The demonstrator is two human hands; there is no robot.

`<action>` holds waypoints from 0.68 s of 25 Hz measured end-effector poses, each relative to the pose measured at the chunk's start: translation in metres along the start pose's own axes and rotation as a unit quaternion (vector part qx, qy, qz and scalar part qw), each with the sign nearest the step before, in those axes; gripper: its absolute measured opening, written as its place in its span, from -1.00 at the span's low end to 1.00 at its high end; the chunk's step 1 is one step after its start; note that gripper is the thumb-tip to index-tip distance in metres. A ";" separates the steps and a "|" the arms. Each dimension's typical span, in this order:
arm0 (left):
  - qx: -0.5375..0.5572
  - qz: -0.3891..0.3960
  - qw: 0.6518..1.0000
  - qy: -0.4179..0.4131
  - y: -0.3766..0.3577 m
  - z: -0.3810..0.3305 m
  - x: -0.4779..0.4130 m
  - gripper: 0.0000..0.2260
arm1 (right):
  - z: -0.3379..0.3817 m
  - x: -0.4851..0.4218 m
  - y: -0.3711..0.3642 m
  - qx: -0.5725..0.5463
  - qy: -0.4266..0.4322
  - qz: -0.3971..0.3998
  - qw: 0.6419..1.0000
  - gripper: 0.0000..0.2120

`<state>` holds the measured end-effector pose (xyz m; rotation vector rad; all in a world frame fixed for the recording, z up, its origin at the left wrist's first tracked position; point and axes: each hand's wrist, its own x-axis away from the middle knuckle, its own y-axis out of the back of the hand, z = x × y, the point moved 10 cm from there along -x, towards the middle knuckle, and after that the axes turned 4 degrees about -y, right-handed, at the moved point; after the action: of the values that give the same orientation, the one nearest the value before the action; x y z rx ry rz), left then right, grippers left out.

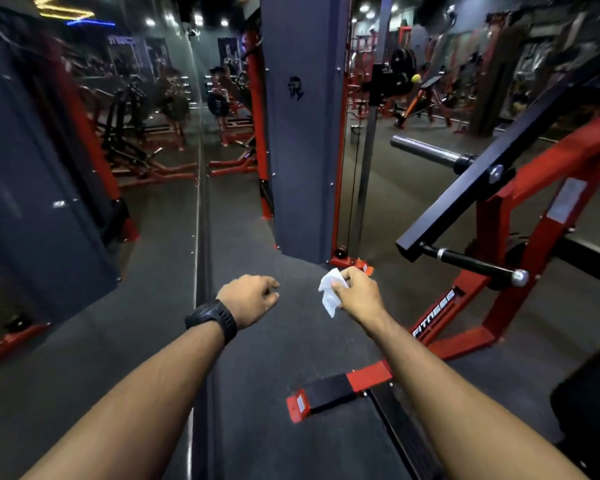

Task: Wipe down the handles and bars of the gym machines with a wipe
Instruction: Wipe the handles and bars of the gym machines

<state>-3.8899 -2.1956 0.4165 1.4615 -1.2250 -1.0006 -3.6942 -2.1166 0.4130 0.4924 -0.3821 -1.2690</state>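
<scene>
Your right hand (357, 292) covers part of the wipe (329, 296), so you can't see its full shape. On your left hand (248, 297) the fingertips curl under, out of sight. The red machine frame (484, 230) runs off the right edge, and the far machines (146, 143) blur together.

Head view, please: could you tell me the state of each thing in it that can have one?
right hand: grips the wipe, held in the air.
wipe: crumpled, touching no bar.
left hand: holds nothing, fingers loosely curled.
black handle: untouched by either hand.
chrome sleeve: bare, no plates on it.
watch: strapped on the left wrist.
</scene>
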 end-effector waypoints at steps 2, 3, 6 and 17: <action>-0.004 0.005 1.000 -0.022 0.002 0.013 -0.057 -0.68 | -0.001 -0.053 -0.009 0.001 -0.028 -0.019 0.999 -0.86; -0.007 0.007 0.999 -0.036 0.002 0.021 -0.092 -0.68 | 0.001 -0.085 -0.016 0.002 -0.032 -0.023 0.999 -0.83; -0.015 0.006 0.998 -0.066 -0.002 0.050 -0.200 -0.68 | 0.010 -0.188 -0.042 0.022 -0.030 -0.026 0.999 -0.69; -0.011 0.029 0.984 -0.173 0.021 0.086 -0.579 -0.67 | 0.000 -0.543 -0.031 0.019 -0.118 -0.162 0.980 -0.85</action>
<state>-4.0717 -1.6389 0.4262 1.2604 -1.4867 -1.2607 -3.8601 -1.5989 0.3943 0.4488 -0.5412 -1.6464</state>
